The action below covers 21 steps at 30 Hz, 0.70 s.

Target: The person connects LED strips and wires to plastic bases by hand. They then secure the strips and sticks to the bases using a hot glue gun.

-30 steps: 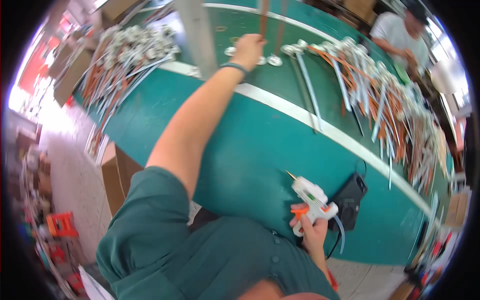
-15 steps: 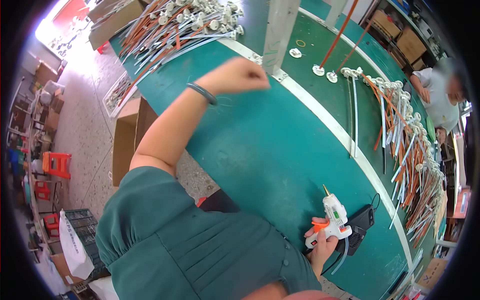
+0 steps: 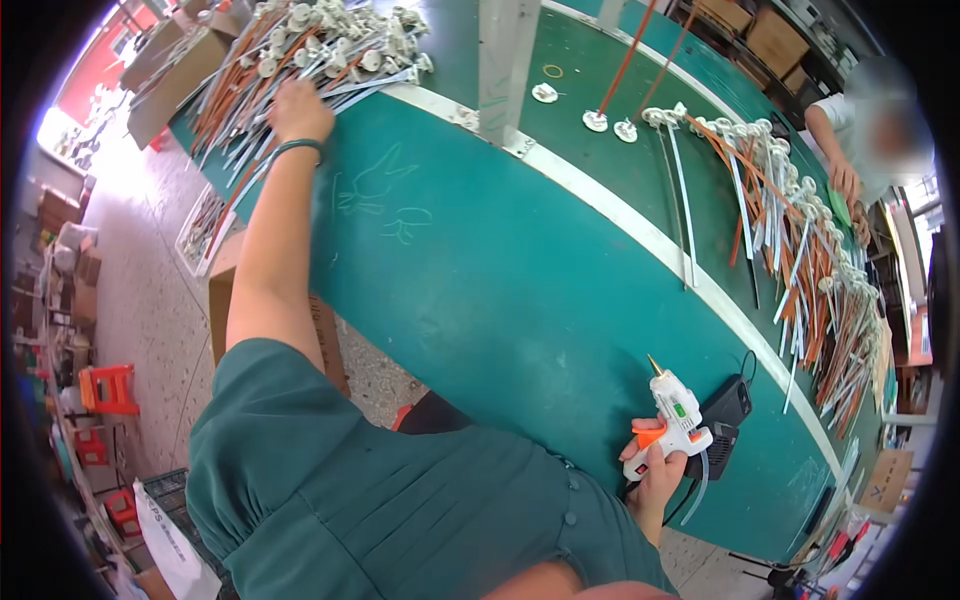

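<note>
My left hand (image 3: 301,112) reaches to the near edge of a pile of white round-based pieces with orange and pale strips (image 3: 345,50). Its fingers curl down among the strips, and what they grip is hidden. In my right hand (image 3: 655,474) is a white hot glue gun (image 3: 676,412), its tip pointing up and away from me. My fingers wrap its handle by the orange trigger, and a pale glue stick hangs from its back end. Beside it on the green table (image 3: 480,290) lies a black device (image 3: 722,425) with a cord.
A white post (image 3: 505,75) rises from the white table strip. Beyond it stand two orange rods (image 3: 625,65) on white round bases. Another heap of strips (image 3: 800,260) lies at the right, near a co-worker (image 3: 870,140). An open cardboard box (image 3: 225,290) sits below the table's left edge.
My left hand has moved left and away from me, from over the bare table to the strip pile. My right hand still holds the glue gun. The whole view has shifted slightly.
</note>
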Each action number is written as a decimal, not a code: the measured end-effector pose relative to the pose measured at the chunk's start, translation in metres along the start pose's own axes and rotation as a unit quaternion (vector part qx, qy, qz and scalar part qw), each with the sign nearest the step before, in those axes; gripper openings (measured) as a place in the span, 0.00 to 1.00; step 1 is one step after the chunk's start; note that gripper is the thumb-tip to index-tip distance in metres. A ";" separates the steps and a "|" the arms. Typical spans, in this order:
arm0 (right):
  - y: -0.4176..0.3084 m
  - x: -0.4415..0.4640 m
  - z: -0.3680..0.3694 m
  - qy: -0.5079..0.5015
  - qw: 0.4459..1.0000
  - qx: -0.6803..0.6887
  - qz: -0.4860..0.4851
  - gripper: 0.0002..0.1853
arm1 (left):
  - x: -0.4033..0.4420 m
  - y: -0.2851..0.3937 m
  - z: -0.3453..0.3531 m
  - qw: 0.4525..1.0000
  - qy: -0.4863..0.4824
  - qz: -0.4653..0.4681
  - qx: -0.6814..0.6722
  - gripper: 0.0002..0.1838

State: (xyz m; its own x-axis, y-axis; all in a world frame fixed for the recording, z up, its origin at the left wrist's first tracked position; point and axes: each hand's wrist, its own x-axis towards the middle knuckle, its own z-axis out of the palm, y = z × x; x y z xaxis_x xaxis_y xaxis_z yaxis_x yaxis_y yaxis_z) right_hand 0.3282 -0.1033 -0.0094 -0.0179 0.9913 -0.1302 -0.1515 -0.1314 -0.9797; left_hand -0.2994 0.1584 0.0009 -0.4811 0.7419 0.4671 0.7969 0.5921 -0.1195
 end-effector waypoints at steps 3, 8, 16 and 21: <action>-0.001 0.001 -0.001 -0.003 1.000 0.002 -0.013 0.23 | -0.016 -0.010 -0.023 0.995 -0.051 -0.040 -0.081 0.33; -0.003 0.001 -0.003 -0.020 1.000 0.004 0.004 0.23 | -0.012 0.002 -0.031 0.976 0.064 0.053 -0.201 0.43; -0.003 0.003 0.006 0.028 0.999 0.042 -0.017 0.24 | 0.009 0.006 -0.008 0.986 -0.047 0.016 0.157 0.31; 0.001 0.002 0.001 0.017 0.998 0.053 -0.013 0.25 | 0.019 -0.004 0.009 0.992 -0.036 0.027 0.117 0.22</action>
State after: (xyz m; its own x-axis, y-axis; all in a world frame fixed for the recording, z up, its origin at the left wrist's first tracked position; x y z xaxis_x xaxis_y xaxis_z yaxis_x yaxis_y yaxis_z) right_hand 0.3275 -0.1011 -0.0102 0.0215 0.9935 -0.1114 -0.2557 -0.1022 -0.9613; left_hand -0.3152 0.1731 0.0021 -0.4714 0.7901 0.3919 0.7198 0.6014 -0.3466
